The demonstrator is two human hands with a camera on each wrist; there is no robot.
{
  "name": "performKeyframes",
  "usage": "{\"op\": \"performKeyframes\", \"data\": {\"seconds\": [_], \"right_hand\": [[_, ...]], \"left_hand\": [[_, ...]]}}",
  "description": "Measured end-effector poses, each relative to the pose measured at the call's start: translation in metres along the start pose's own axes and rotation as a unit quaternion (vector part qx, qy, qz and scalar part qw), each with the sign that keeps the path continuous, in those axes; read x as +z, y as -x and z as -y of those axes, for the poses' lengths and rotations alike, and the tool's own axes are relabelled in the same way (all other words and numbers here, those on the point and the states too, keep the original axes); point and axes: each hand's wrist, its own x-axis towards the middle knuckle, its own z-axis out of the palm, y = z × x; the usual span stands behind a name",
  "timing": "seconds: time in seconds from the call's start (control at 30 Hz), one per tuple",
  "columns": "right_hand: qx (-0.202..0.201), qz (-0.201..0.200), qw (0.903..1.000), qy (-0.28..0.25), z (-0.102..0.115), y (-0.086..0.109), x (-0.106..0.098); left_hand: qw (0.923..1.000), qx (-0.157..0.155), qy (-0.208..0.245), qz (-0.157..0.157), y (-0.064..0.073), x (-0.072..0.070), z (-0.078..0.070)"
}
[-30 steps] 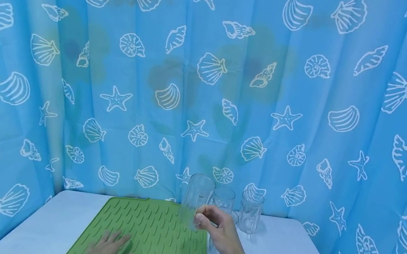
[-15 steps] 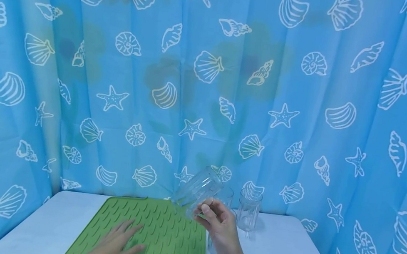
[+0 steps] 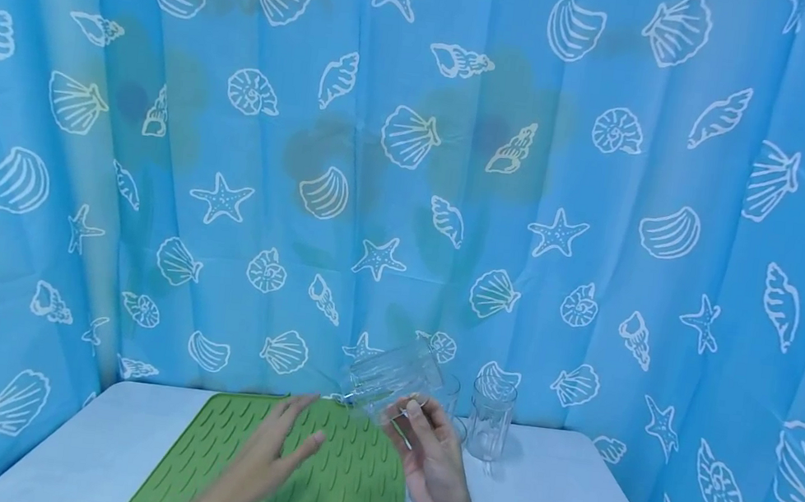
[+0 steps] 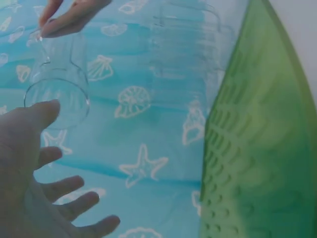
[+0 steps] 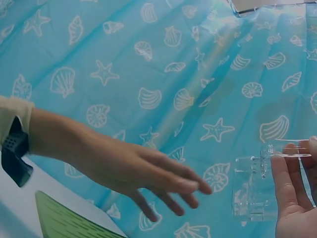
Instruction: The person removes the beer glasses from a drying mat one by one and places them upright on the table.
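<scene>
A clear glass mug [image 3: 388,378] is tilted well over toward the left, above the far right part of a green ridged mat [image 3: 234,422]. My right hand [image 3: 434,462] grips it by the handle side, thumb on top. In the right wrist view fingers [image 5: 285,183] pass beside the clear handle of the mug [image 5: 247,193]. My left hand [image 3: 264,446] hovers over the mat with fingers spread, left of the mug. The left wrist view shows the left thumb [image 4: 47,111] overlapping the round end of the mug [image 4: 59,64], the other fingers apart from it.
A clear glass [image 3: 491,418] stands upright on the white table [image 3: 553,500] at the back right. Another glass [image 3: 451,393] beside it is partly hidden by the held mug and right hand. A blue seashell curtain [image 3: 408,202] hangs behind and around the table.
The mug has tipped from nearly upright to leaning far left in my right hand. My left hand has moved up and right over the mat toward it.
</scene>
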Motion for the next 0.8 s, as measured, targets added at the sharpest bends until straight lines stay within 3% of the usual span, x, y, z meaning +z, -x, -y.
{"op": "performKeyframes", "data": {"seconds": [0.13,0.37,0.57,0.8], "right_hand": [[0.008,-0.004,0.9998,-0.016,0.001,0.001,0.001],[0.021,0.007,0.9985,-0.049,0.003,0.0,0.0],[0.029,0.006,0.9973,-0.068,0.005,0.0,-0.001],[0.018,0.013,0.9987,-0.046,0.006,0.0,0.0]], "left_hand": [[0.9966,-0.021,0.077,-0.017,-0.01,0.003,-0.01],[0.9811,-0.041,0.187,-0.028,-0.027,0.017,-0.026],[0.9585,-0.047,0.281,-0.006,-0.034,0.022,-0.036],[0.9437,-0.05,0.327,0.004,-0.037,0.025,-0.041]]}}
